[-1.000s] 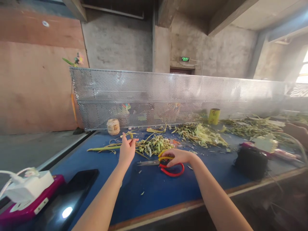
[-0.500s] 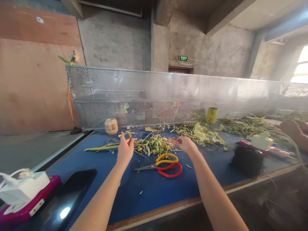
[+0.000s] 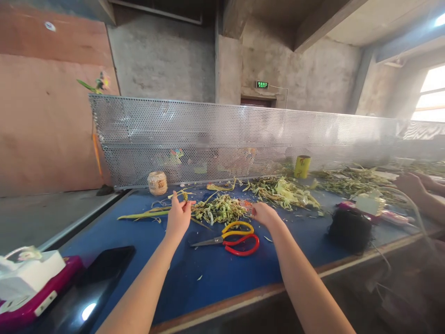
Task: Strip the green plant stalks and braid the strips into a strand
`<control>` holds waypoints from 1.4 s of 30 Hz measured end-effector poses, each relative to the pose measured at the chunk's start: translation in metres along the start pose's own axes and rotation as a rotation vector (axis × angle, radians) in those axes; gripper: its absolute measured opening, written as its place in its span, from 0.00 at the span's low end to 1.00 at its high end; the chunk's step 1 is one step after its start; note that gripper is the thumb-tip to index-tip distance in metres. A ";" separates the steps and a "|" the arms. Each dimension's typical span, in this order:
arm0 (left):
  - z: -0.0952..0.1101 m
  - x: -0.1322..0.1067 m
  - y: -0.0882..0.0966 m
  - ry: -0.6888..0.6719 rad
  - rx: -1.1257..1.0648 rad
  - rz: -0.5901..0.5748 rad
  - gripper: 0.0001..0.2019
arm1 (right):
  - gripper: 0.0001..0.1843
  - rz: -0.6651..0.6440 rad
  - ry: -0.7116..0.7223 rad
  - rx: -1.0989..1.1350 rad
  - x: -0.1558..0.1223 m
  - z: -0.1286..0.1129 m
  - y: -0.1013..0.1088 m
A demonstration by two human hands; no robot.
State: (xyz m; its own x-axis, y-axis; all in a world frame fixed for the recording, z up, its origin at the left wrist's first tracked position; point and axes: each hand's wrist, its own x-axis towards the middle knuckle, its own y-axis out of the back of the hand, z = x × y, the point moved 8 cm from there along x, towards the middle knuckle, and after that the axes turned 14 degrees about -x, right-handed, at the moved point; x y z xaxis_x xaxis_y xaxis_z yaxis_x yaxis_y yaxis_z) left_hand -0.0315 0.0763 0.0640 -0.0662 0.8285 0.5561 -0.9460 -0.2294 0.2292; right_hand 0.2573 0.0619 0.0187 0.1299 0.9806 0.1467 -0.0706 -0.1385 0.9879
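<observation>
Pinching a small, knobbly, yellow-green plant piece between the closed-up thumb and fingers of the left hand, over a flat blue tabletop and just left of a heap of crinkled, dry leaf scraps. Holding the right hand loosely curled beside wispy orange shreds, impossible to tell if gripping anything. Backed by a metal panel punched with round holes, and fronted by slim-bladed scissors with smooth, looped yellow and red handles.
</observation>
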 end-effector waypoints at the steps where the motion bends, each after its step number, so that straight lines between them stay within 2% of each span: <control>1: 0.000 0.000 0.000 -0.001 0.001 -0.001 0.33 | 0.10 -0.004 -0.003 0.001 0.000 0.000 0.000; 9: 0.001 0.000 -0.003 -0.015 0.024 -0.013 0.32 | 0.07 -0.019 -0.069 0.057 -0.006 -0.001 0.004; 12: 0.003 -0.001 -0.003 -0.023 0.025 -0.016 0.32 | 0.09 0.017 -0.232 0.085 -0.010 0.018 0.015; 15: 0.004 -0.001 -0.001 -0.026 0.013 -0.001 0.32 | 0.19 0.142 -0.438 0.103 -0.018 0.044 0.032; 17: 0.003 0.000 0.001 -0.031 0.001 0.014 0.31 | 0.23 0.220 -0.508 0.125 -0.023 0.052 0.040; 19: 0.003 0.000 0.001 -0.041 -0.014 0.023 0.30 | 0.23 0.249 -0.512 0.160 -0.023 0.052 0.040; 24: 0.010 0.000 0.005 -0.074 -0.064 0.048 0.29 | 0.16 0.199 -0.387 0.209 -0.013 0.035 0.026; 26: 0.018 0.000 0.017 -0.134 -0.132 0.149 0.29 | 0.15 0.191 -0.369 0.214 -0.011 0.033 0.023; 29: 0.027 -0.004 0.048 -0.269 -0.254 0.428 0.29 | 0.14 0.186 -0.353 0.222 -0.008 0.033 0.021; 31: 0.022 -0.004 0.061 -0.264 -0.295 0.558 0.29 | 0.13 0.186 -0.324 0.231 -0.006 0.032 0.020; 37: 0.003 -0.006 0.095 -0.165 -0.485 0.864 0.17 | 0.12 0.196 -0.254 0.252 0.000 0.027 0.016; 42: 0.008 -0.003 0.127 -0.188 -0.490 0.975 0.16 | 0.10 0.206 -0.243 0.261 0.003 0.027 0.012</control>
State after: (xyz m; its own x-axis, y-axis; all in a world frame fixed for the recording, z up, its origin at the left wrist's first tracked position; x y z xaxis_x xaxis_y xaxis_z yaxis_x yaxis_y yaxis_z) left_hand -0.1493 0.0405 0.0980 -0.8411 0.3028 0.4482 -0.5409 -0.4795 -0.6910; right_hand 0.2840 0.0595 0.0325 0.3710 0.8718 0.3199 0.1295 -0.3897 0.9118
